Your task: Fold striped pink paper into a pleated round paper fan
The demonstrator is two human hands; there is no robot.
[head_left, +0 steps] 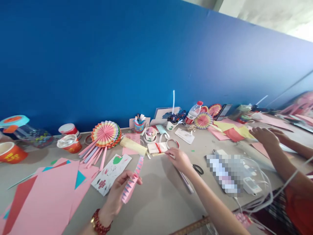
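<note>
My left hand (pixel 122 187), with a dark red bead bracelet on the wrist, pinches an accordion-pleated pink paper strip (pixel 132 186) with blue-grey showing along its folds. The strip stands upright above the grey table. Out in front, my right hand (pixel 179 160) has its fingers bent together beside a white packet with a red band (pixel 157 148). A pale bit shows at those fingertips, too small to name. Just behind them lies a roll of tape (pixel 173 143). Below the right hand rests a slim silvery bar (pixel 186 182), near a black ring-shaped handle (pixel 198 169).
Pink paper sheets (pixel 51 195) cover the left side, near pleated paper rosettes (pixel 105 134) and paper cups (pixel 69 144). A printed card (pixel 111 173) lies by my left hand. At right are a phone (pixel 223 174), cables (pixel 266 195) and another person's hands (pixel 265 137). A blue partition (pixel 122 58) stands behind.
</note>
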